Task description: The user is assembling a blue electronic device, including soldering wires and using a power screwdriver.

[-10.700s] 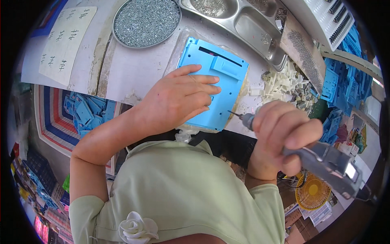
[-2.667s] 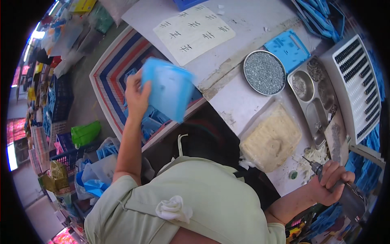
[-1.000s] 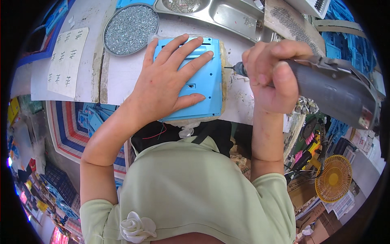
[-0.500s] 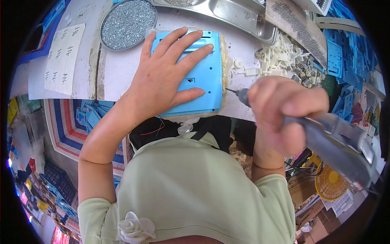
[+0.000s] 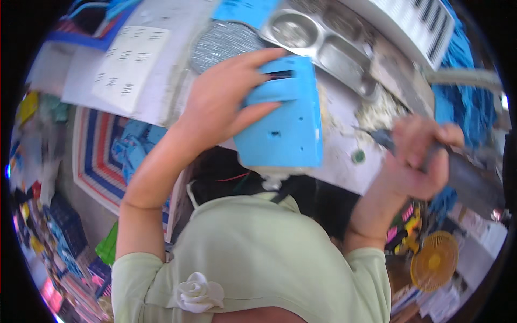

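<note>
My left hand (image 5: 223, 94) grips a light blue plastic housing (image 5: 288, 132) along its left and far side, with the thumb lying across its face. The housing has a slot, a small square opening and several little holes, and it sits tilted over the near edge of the table. To the right, my right hand (image 5: 417, 153) is wrapped round a dark electric screwdriver (image 5: 468, 180). Its thin bit points left and stands apart from the housing. Motion blurs that hand and the tool.
Behind my left hand stands a round dish of screws (image 5: 221, 46). A steel compartment tray (image 5: 320, 51) and a heap of small white plastic parts (image 5: 382, 113) lie farther right. A small green round piece (image 5: 357, 156) rests on the table (image 5: 342, 172). Blue parts fill a striped bag (image 5: 97, 161) at left.
My left hand has gone from lying flat on the housing to gripping it, and the housing is now tilted. The screwdriver has moved right, away from the housing's edge. The whole view has shifted.
</note>
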`<state>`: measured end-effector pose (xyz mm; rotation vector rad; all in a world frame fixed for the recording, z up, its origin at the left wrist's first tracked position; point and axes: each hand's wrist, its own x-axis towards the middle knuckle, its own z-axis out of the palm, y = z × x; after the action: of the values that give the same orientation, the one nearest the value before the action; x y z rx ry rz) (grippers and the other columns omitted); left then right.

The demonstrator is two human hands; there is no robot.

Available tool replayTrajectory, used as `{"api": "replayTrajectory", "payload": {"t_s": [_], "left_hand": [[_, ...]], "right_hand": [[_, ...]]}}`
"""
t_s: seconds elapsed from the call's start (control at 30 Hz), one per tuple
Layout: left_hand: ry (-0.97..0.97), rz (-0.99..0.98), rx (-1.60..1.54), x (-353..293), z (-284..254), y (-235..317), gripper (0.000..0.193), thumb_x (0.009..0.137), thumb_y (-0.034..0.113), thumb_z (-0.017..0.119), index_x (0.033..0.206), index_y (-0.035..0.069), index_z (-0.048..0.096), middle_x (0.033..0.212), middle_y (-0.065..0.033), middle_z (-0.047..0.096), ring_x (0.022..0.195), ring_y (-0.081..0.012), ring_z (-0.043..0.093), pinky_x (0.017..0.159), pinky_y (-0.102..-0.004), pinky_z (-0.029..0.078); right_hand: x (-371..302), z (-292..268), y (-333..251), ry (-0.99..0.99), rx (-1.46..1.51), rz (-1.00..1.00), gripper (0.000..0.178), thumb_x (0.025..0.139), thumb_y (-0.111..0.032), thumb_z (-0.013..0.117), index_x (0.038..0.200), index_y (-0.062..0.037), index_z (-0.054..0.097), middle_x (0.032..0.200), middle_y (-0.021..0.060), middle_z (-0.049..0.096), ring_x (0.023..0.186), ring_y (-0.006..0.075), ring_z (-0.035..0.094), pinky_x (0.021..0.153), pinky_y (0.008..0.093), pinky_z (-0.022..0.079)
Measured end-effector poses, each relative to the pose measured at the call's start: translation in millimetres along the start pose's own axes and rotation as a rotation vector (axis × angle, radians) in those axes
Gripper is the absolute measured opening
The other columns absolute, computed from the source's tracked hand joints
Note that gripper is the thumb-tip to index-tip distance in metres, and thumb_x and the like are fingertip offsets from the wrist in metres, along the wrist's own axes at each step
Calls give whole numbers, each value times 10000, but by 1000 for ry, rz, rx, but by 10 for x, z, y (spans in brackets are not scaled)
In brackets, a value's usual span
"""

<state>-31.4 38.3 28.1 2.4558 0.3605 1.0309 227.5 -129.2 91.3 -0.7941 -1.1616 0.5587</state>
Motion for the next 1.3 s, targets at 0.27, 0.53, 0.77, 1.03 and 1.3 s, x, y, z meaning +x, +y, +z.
{"api": "replayTrajectory", "payload": {"t_s": [0.27, 0.53, 0.77, 1.03, 1.3], "left_hand": [[734, -973, 670, -2823, -1352, -767, 260, 943, 193, 712, 985, -9, 555, 1128, -219, 680, 1001, -273, 669, 876, -392, 520], [576, -2339, 708, -5815, -710, -1282, 655, 862, 416, 749, 1266, -81, 611, 1170, -255, 669, 1106, -418, 629, 995, -475, 468], [820, -606, 606, -1637, -1542, -1292, 408, 903, 58, 689, 1299, 19, 598, 1385, -177, 535, 1213, -275, 574, 887, -331, 531], [280, -133, 1256, 1232, -2286, -2840, 293, 797, 241, 770, 1053, 130, 680, 1062, -64, 634, 1053, -299, 611, 837, -466, 492], [446, -49, 1602, 2041, -2840, -3254, 163, 859, 164, 608, 991, 92, 669, 1092, -115, 630, 1107, -294, 566, 928, -477, 412]], "right_hand": [[-96, -304, 81, 148, -3, 65, 273, 971, -224, 578, 1176, -47, 546, 632, -37, 450, 535, 97, 418, 611, 297, 376], [85, -45, 279, 117, 5, 99, 291, 947, -229, 639, 1142, -44, 526, 615, -22, 446, 521, 94, 415, 565, 282, 360], [70, -234, 194, 233, -89, 136, 362, 929, -247, 684, 1167, -37, 510, 649, 3, 440, 531, 93, 391, 509, 249, 325], [149, -150, 126, 176, -158, 223, 410, 946, -284, 689, 1210, -41, 490, 692, 5, 440, 566, 82, 405, 542, 249, 330], [86, -281, 74, 368, -226, 246, 464, 889, -307, 733, 1175, -41, 483, 656, 10, 447, 511, 83, 385, 467, 241, 305]]}}
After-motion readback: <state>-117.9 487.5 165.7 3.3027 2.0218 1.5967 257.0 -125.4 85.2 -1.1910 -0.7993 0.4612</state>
